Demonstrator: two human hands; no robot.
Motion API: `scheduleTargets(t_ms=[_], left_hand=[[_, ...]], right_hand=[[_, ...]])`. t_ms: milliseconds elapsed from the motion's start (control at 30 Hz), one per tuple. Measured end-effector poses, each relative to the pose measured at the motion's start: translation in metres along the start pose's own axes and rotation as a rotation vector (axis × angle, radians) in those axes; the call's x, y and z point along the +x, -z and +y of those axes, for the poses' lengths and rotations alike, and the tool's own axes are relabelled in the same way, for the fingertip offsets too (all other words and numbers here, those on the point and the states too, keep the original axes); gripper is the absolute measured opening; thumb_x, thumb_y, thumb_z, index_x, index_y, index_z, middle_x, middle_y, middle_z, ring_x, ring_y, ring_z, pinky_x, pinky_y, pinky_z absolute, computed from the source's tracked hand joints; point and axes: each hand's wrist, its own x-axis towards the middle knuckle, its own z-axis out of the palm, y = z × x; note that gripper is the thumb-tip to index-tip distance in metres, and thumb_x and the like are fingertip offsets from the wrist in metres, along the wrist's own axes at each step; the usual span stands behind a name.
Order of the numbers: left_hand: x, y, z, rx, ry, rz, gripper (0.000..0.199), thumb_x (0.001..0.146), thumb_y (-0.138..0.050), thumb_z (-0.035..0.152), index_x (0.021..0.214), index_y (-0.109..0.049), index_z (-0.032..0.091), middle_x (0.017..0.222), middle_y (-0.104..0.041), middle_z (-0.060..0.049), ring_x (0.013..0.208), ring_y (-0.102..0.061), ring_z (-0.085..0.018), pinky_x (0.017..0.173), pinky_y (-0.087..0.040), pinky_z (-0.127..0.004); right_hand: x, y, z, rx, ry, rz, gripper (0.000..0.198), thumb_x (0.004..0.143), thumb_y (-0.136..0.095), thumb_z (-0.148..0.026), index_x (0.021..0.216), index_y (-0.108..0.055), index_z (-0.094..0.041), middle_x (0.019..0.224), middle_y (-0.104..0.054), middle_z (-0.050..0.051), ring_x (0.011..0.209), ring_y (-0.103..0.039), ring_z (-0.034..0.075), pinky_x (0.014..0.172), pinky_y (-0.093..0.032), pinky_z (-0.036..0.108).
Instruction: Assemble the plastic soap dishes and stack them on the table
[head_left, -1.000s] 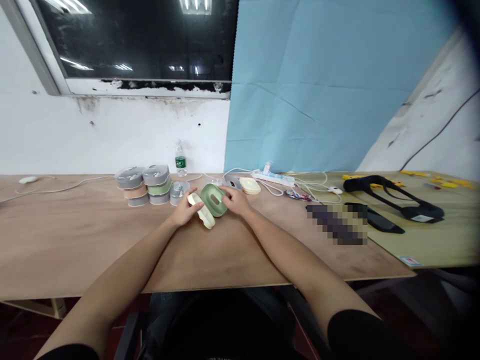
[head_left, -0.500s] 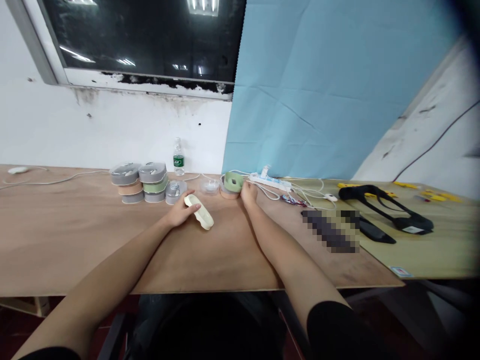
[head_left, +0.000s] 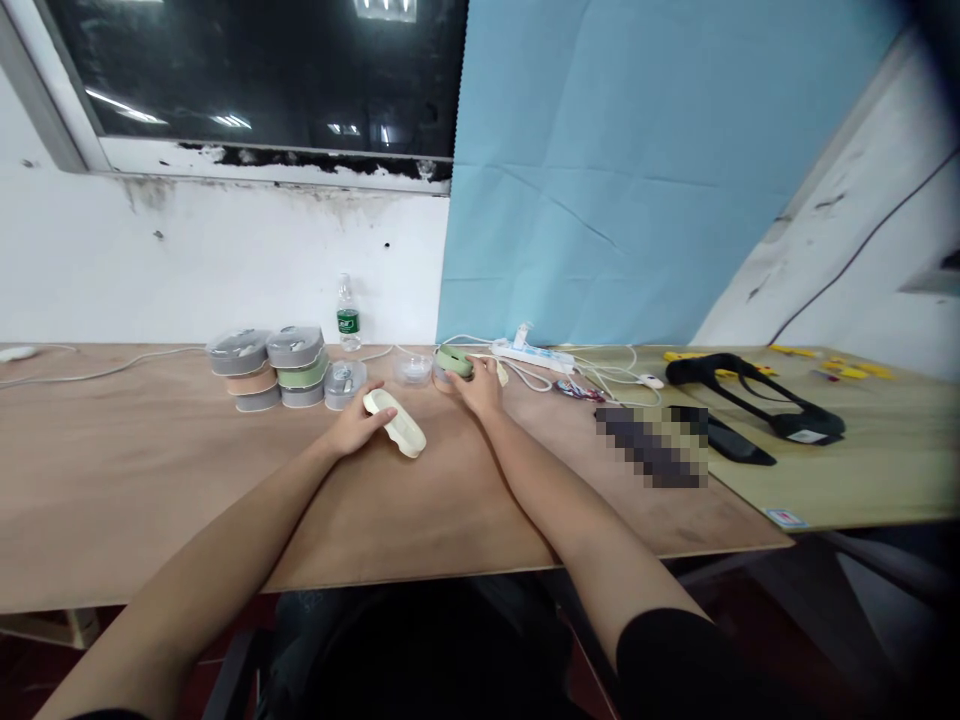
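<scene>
My left hand (head_left: 358, 425) is closed around one end of a cream, elongated oval shell (head_left: 406, 432), tilted with its hollow side showing. My right hand (head_left: 480, 388) has its fingers and thumb on a green rounded piece (head_left: 454, 361), which sits tilted over a grey round container (head_left: 441, 382). Beside the right hand, a small cream piece (head_left: 502, 373) pokes out, mostly hidden. Just left of the grey container is a clear plastic dish (head_left: 412, 370).
Stacked round containers in grey, orange and green (head_left: 301, 375) stand to the left, with a water bottle (head_left: 348, 318) behind them. A white power strip (head_left: 532, 355) and cables lie at the back right. Further right is a black strapped item (head_left: 810, 425) near yellow pieces.
My right hand has moved left, from beside the green piece onto it, and the piece has tipped. My left hand still holds the cream shell. The view has shifted slightly.
</scene>
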Motion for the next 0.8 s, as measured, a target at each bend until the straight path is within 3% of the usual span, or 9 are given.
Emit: scheduleTargets(t_ms=[200, 433, 600, 800], left_hand=[[0.000, 0.000, -0.002, 0.010, -0.002, -0.022, 0.080, 0.074, -0.064, 0.055, 0.138, -0.036, 0.016, 0.126, -0.052, -0.012, 0.114, -0.051, -0.030, 0.098, -0.040, -0.045], [-0.001, 0.000, 0.000, 0.020, -0.009, -0.021, 0.080, 0.073, -0.065, 0.054, 0.138, -0.037, 0.018, 0.124, -0.053, -0.012, 0.113, -0.052, -0.030, 0.098, -0.041, -0.045], [-0.001, 0.000, 0.000, 0.020, -0.018, -0.014, 0.078, 0.073, -0.066, 0.053, 0.137, -0.039, 0.018, 0.124, -0.054, -0.011, 0.112, -0.053, -0.029, 0.098, -0.042, -0.045], [0.000, 0.001, -0.002, 0.031, -0.022, -0.028, 0.077, 0.074, -0.064, 0.053, 0.138, -0.038, 0.018, 0.129, -0.051, -0.012, 0.116, -0.050, -0.030, 0.100, -0.039, -0.044]], right_hand=[[-0.001, -0.001, 0.002, -0.009, 0.119, -0.045, 0.041, 0.082, -0.054, -0.038, 0.119, -0.060, -0.020, 0.123, -0.047, 0.012, 0.111, -0.050, 0.027, 0.096, -0.042, 0.039], [0.000, 0.001, 0.002, 0.074, 0.151, -0.016, 0.042, 0.084, -0.046, -0.025, 0.124, -0.055, -0.019, 0.127, -0.046, 0.012, 0.120, -0.046, 0.024, 0.102, -0.040, 0.037], [0.001, -0.002, -0.004, 0.003, 0.109, -0.034, 0.044, 0.080, -0.054, -0.034, 0.122, -0.055, -0.019, 0.130, -0.046, 0.013, 0.120, -0.046, 0.028, 0.102, -0.036, 0.043], [0.003, -0.009, -0.012, -0.134, 0.039, -0.044, 0.042, 0.079, -0.059, -0.042, 0.115, -0.056, -0.020, 0.124, -0.050, 0.014, 0.115, -0.047, 0.031, 0.104, -0.022, 0.057]])
